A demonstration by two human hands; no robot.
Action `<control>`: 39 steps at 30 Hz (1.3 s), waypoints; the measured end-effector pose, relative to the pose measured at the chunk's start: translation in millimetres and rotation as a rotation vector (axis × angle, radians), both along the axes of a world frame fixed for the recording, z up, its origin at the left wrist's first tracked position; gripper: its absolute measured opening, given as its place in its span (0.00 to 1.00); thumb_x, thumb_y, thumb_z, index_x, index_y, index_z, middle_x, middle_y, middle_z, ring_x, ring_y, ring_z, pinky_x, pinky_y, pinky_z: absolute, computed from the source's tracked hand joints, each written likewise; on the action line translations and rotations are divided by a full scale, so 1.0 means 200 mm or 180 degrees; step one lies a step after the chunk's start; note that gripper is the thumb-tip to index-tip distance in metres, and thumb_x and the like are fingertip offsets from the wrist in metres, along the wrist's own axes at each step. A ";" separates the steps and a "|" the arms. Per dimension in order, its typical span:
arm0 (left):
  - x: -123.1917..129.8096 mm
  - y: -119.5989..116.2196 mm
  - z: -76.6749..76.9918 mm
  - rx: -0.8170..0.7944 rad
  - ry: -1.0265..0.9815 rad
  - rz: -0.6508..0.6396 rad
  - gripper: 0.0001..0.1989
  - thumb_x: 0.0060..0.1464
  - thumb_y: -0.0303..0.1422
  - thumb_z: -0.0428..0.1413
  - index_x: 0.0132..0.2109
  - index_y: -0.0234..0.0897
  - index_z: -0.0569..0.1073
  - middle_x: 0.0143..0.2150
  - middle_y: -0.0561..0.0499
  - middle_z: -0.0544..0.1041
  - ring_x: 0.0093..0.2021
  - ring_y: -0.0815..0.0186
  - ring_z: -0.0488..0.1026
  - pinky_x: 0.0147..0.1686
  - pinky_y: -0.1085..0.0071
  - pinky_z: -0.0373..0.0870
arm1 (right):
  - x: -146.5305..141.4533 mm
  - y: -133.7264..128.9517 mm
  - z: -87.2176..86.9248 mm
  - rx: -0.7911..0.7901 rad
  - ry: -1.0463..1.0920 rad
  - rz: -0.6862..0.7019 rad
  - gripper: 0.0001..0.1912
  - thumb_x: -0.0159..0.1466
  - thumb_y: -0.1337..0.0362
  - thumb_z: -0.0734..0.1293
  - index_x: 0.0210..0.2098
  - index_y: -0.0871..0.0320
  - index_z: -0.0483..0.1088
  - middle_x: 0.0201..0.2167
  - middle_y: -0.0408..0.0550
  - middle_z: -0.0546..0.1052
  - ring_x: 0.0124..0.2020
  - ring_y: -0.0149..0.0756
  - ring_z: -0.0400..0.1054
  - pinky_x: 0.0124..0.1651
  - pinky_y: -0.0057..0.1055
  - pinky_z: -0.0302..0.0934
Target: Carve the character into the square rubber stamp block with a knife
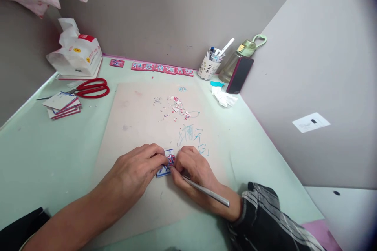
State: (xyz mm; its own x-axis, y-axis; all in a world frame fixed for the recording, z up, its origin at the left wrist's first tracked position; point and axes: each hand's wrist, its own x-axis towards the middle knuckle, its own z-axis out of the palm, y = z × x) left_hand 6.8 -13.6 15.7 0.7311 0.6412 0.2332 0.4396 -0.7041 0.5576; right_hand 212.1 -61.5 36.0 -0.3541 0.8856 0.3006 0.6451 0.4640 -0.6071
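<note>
pinching a metal tool (207, 191) in the right hand (194, 166), steadying a small card (160, 173) on the mat (132, 113) with the left hand (137, 164) (whether pinching, cannot tell), and risking a nick from any overforced slip.

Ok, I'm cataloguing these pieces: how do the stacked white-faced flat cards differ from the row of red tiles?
The white-faced flat cards overlap in a loose stack; the row of red tiles runs in a line. The top card is white with blue marks, while the tiles are red with pale characters. Both lie on the pale green tabletop.
</note>
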 end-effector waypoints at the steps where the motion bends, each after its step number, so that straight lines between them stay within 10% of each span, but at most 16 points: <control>1: 0.00 0.00 0.00 0.0005 0.0001 0.0006 0.16 0.71 0.26 0.43 0.48 0.41 0.75 0.45 0.52 0.77 0.42 0.63 0.74 0.41 0.66 0.71 | 0.00 0.00 0.00 0.0021 -0.0014 0.0005 0.16 0.67 0.73 0.60 0.28 0.52 0.50 0.24 0.40 0.65 0.29 0.34 0.58 0.38 0.33 0.58; 10: -0.01 0.00 0.04 -0.0654 0.0004 0.0146 0.09 0.67 0.28 0.51 0.51 0.45 0.70 0.48 0.53 0.73 0.45 0.63 0.73 0.43 0.65 0.70 | 0.00 0.00 0.00 -0.0583 0.0470 -0.0268 0.14 0.65 0.70 0.62 0.26 0.53 0.54 0.24 0.41 0.66 0.30 0.35 0.60 0.36 0.33 0.55; 15: -0.02 -0.01 0.02 -0.0915 -0.0029 0.0241 0.23 0.58 0.25 0.58 0.57 0.47 0.63 0.55 0.51 0.70 0.54 0.59 0.71 0.53 0.60 0.69 | 0.00 0.01 0.00 -0.1104 0.0874 -0.0633 0.13 0.64 0.66 0.63 0.24 0.54 0.56 0.23 0.40 0.66 0.28 0.33 0.59 0.33 0.31 0.52; 39: 0.01 -0.02 0.00 -0.0514 -0.0218 0.0476 0.15 0.60 0.29 0.56 0.53 0.44 0.67 0.48 0.50 0.74 0.51 0.56 0.71 0.50 0.58 0.71 | 0.00 -0.01 -0.03 -0.1395 0.1280 -0.0824 0.14 0.67 0.63 0.64 0.25 0.54 0.58 0.24 0.39 0.65 0.27 0.31 0.56 0.31 0.30 0.51</control>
State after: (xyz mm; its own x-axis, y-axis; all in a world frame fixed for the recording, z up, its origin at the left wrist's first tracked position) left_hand 8.6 -18.4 14.9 0.6111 0.7742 0.1648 0.4896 -0.5332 0.6899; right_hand 212.4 -63.6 30.0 -0.0479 0.9979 -0.0435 0.3857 -0.0217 -0.9224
